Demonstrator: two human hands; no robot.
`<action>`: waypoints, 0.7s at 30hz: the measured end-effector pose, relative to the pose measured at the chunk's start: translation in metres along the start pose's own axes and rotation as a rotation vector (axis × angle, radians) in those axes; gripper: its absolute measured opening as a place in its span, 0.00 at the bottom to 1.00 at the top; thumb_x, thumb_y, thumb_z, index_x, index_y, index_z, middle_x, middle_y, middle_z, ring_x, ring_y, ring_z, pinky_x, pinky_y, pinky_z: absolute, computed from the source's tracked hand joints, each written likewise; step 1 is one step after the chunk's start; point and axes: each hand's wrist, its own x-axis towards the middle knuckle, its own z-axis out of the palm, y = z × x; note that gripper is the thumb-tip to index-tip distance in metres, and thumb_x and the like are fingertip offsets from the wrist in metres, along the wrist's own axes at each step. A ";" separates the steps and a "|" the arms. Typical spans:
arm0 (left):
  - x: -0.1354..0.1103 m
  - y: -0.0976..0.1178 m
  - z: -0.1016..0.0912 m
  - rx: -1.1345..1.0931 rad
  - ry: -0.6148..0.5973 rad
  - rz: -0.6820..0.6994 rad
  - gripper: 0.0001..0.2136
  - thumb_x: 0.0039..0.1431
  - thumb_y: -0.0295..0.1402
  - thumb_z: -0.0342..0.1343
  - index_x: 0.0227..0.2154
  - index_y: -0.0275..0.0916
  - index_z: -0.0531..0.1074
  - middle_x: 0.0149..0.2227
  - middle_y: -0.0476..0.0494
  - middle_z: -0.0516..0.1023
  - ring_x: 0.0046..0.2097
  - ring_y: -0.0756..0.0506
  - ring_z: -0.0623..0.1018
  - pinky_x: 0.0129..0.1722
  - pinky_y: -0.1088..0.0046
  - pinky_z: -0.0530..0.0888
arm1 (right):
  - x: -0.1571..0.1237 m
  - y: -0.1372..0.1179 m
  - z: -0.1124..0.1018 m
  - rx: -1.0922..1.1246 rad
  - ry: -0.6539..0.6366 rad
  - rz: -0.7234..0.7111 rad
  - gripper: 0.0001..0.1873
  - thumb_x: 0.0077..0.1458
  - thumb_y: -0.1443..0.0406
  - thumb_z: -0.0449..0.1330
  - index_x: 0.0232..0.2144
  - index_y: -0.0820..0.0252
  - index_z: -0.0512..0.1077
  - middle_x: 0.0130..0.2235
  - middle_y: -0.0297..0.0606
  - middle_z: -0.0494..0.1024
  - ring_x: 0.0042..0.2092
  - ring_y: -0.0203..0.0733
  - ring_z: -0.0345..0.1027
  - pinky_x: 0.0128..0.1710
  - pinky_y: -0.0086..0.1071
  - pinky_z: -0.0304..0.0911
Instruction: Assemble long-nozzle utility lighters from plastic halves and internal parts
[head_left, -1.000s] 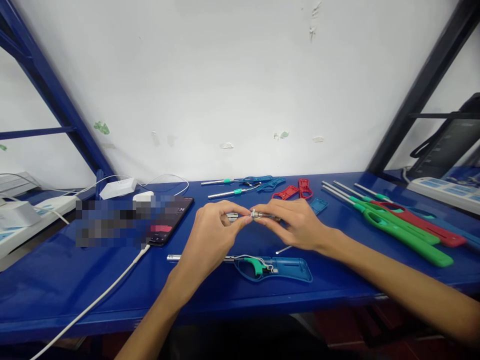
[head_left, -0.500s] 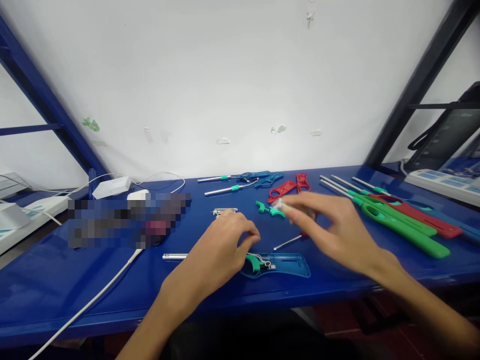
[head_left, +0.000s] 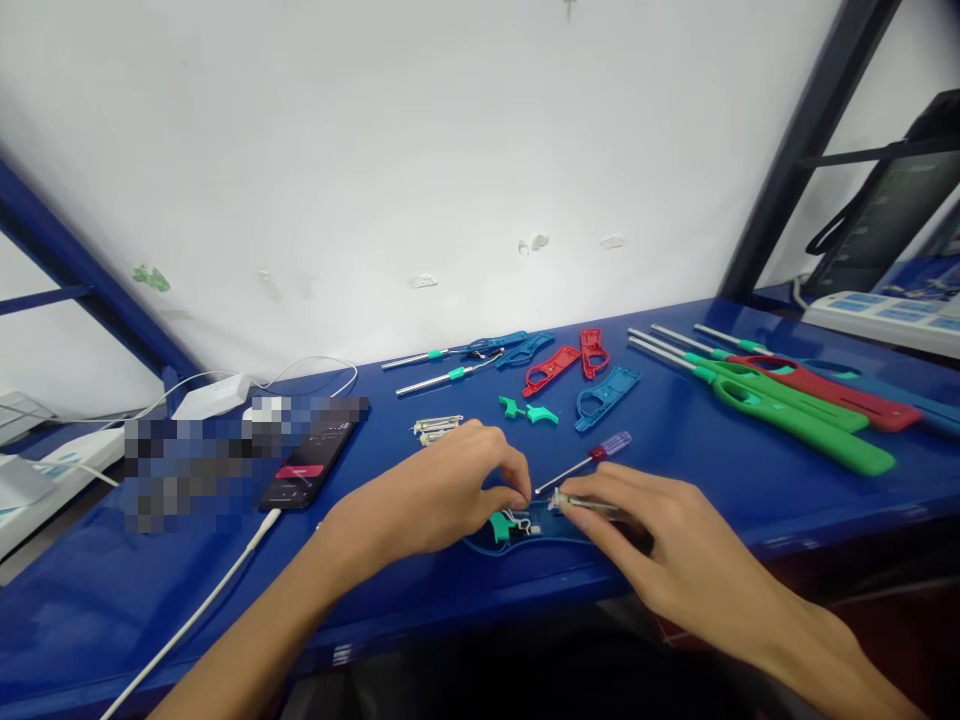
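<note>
My right hand pinches a clear lighter fuel tank by its sides, with the white valve end pointing left. It hovers over the blue half shell of a stick lighter, which lies open at the table's front. In the shell sit a green trigger and a small part with white wires. My left hand is closed, thumb against fingertips, above the trigger end; whether anything is between them I cannot make out. It covers the shell's left side.
Behind lie a screwdriver, loose green triggers, a blue shell half, red shell halves and fuel tanks. Several whole stick lighters lie right. A phone with a white cable is left.
My right hand has come down toward the front with the fuel tank, over the open blue shell. A blue shell half and the screwdriver handle now show behind it. The view has shifted.
</note>
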 end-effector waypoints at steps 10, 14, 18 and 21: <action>0.015 0.018 0.001 0.382 -0.047 0.032 0.10 0.60 0.19 0.62 0.28 0.41 0.79 0.32 0.44 0.78 0.39 0.40 0.76 0.31 0.67 0.65 | -0.003 0.005 0.005 -0.060 0.016 -0.032 0.13 0.74 0.59 0.52 0.47 0.45 0.78 0.45 0.31 0.83 0.42 0.42 0.80 0.43 0.36 0.71; 0.017 0.029 0.004 0.561 -0.126 0.063 0.11 0.60 0.18 0.58 0.27 0.39 0.73 0.32 0.43 0.76 0.34 0.42 0.74 0.28 0.67 0.62 | -0.003 0.005 0.005 -0.063 0.020 -0.045 0.13 0.74 0.60 0.53 0.48 0.46 0.78 0.45 0.32 0.83 0.42 0.42 0.80 0.44 0.36 0.71; 0.014 0.037 0.007 0.665 -0.154 0.079 0.10 0.60 0.17 0.56 0.29 0.39 0.72 0.32 0.43 0.75 0.34 0.42 0.74 0.31 0.67 0.66 | -0.003 0.005 0.005 -0.060 0.027 -0.051 0.13 0.74 0.60 0.53 0.49 0.45 0.78 0.43 0.32 0.82 0.41 0.41 0.79 0.43 0.36 0.71; 0.010 0.035 0.009 0.688 -0.132 0.072 0.09 0.63 0.18 0.54 0.31 0.38 0.72 0.35 0.41 0.75 0.35 0.41 0.75 0.32 0.65 0.68 | -0.003 0.005 0.004 -0.055 0.042 -0.053 0.13 0.74 0.60 0.54 0.48 0.46 0.79 0.43 0.33 0.83 0.41 0.41 0.79 0.43 0.36 0.72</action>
